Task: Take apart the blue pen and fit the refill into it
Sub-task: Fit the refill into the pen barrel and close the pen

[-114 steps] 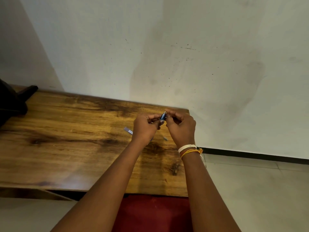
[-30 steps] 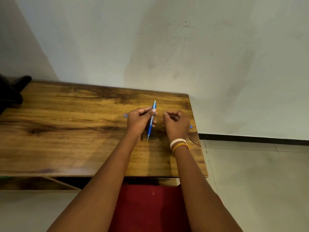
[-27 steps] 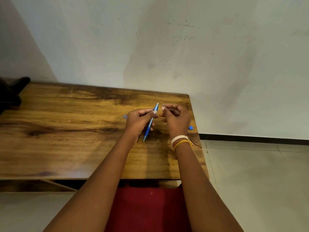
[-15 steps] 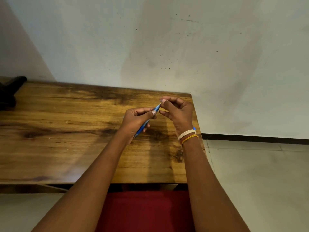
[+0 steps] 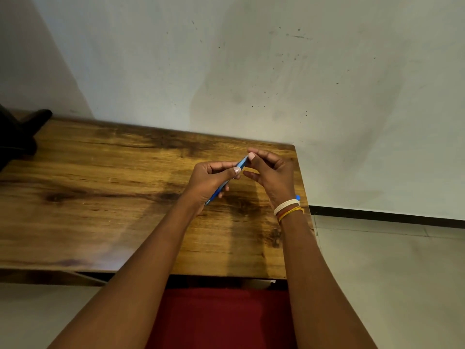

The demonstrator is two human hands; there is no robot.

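Note:
My left hand (image 5: 210,183) grips the blue pen barrel (image 5: 222,187), which slants from lower left to upper right above the wooden table (image 5: 100,197). My right hand (image 5: 273,176) has its thumb and fingers pinched at the barrel's upper end (image 5: 243,161). Whatever small part it holds there is hidden by the fingertips. A small blue piece (image 5: 297,197) lies on the table just behind my right wrist, near the table's right edge.
The table's right edge (image 5: 305,197) is close to my right wrist, with tiled floor beyond it. A dark object (image 5: 17,133) sits at the table's far left. A pale wall stands right behind the table. Red cloth (image 5: 221,321) covers my lap.
My left hand has tilted the pen from nearly upright to slanting right. My right hand rose from the table and came to the pen's upper end.

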